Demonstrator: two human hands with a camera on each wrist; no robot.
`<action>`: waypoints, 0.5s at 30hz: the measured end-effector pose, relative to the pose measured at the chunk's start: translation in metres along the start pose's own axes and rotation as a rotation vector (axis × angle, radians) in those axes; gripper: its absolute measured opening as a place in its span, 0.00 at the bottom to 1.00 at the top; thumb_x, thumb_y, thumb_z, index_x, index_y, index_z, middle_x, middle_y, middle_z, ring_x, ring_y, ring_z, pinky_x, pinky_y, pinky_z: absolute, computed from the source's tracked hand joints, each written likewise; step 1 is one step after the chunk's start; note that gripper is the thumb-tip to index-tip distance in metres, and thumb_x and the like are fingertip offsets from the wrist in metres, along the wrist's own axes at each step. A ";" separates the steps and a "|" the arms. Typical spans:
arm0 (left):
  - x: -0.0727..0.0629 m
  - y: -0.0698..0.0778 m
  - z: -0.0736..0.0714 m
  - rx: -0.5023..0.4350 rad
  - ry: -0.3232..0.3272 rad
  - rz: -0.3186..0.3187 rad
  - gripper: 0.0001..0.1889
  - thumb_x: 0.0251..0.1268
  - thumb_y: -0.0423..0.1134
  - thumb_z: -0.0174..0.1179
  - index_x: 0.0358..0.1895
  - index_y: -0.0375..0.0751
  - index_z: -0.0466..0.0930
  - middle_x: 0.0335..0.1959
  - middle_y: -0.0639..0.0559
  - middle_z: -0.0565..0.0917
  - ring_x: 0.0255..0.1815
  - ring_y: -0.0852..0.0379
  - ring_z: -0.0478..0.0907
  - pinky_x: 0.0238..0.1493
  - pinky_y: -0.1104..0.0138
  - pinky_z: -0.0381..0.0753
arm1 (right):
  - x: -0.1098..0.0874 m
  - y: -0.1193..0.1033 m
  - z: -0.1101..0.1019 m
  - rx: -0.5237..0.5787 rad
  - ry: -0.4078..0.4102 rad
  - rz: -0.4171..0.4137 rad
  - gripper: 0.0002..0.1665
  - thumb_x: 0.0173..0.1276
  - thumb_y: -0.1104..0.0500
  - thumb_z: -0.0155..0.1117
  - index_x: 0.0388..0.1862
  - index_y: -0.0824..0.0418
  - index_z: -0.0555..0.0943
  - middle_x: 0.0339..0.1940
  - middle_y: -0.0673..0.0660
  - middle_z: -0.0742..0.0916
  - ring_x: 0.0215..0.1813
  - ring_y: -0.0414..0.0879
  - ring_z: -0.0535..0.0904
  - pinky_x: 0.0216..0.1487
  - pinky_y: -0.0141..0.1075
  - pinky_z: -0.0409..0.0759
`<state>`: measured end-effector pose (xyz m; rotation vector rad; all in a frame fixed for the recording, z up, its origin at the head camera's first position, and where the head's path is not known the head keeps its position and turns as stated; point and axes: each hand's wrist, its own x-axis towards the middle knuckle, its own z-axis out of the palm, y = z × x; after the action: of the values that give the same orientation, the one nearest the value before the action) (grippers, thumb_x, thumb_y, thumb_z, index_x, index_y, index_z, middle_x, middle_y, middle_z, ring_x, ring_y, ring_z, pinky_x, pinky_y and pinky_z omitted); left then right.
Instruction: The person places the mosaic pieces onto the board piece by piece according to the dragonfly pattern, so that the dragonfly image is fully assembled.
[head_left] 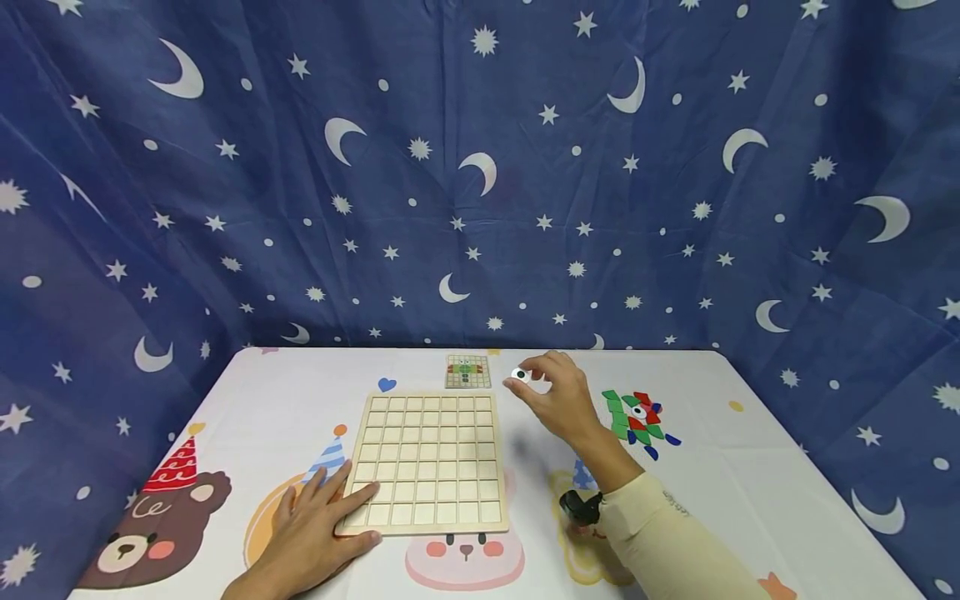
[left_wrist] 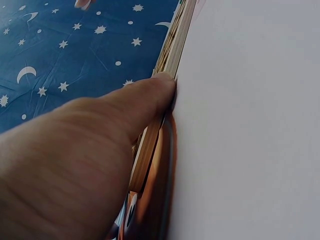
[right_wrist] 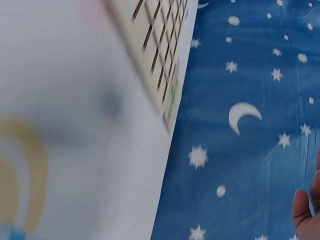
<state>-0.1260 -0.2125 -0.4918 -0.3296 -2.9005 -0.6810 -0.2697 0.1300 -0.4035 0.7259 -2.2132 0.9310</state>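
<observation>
**Right hand (head_left: 558,396) pinches a white disc (head_left: 521,375) above the table (head_left: 720,517)**

The disc, marked with a black dot, sits between thumb and fingertips, raised toward the table's far edge, just off the far right corner of a wooden board (head_left: 422,452). The board, divided into small squares, lies left of the table's middle. The left hand (head_left: 315,521) rests at its near left corner, fingers spread and gripping nothing, its thumb against the board's near edge.

A small picture card (head_left: 468,372) with a green figure lies just beyond the board's far edge, near the table's far edge. Toward the table's right edge is a loose pile of pieces (head_left: 637,417), green, red and blue, with another dotted white disc among them. A cartoon bear (head_left: 161,533) is printed by the table's near left corner. Behind the far edge hangs a blue curtain (head_left: 517,275) with white moons and stars.
</observation>
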 end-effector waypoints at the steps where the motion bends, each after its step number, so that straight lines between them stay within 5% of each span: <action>1: 0.000 0.000 0.000 0.000 -0.004 -0.004 0.32 0.52 0.68 0.63 0.61 0.62 0.79 0.71 0.44 0.64 0.70 0.31 0.52 0.59 0.31 0.42 | 0.001 -0.003 0.005 0.010 -0.003 0.009 0.15 0.53 0.55 0.79 0.36 0.60 0.85 0.28 0.53 0.80 0.35 0.47 0.74 0.31 0.40 0.73; 15: 0.001 0.001 0.000 0.004 0.000 0.002 0.32 0.53 0.68 0.62 0.61 0.62 0.79 0.71 0.44 0.65 0.70 0.30 0.53 0.59 0.31 0.42 | 0.010 -0.035 0.068 0.118 -0.068 0.119 0.15 0.58 0.53 0.75 0.38 0.60 0.84 0.30 0.49 0.79 0.36 0.45 0.73 0.35 0.39 0.72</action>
<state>-0.1263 -0.2117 -0.4910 -0.3325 -2.9002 -0.6749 -0.2751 0.0547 -0.4197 0.6950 -2.2968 1.1185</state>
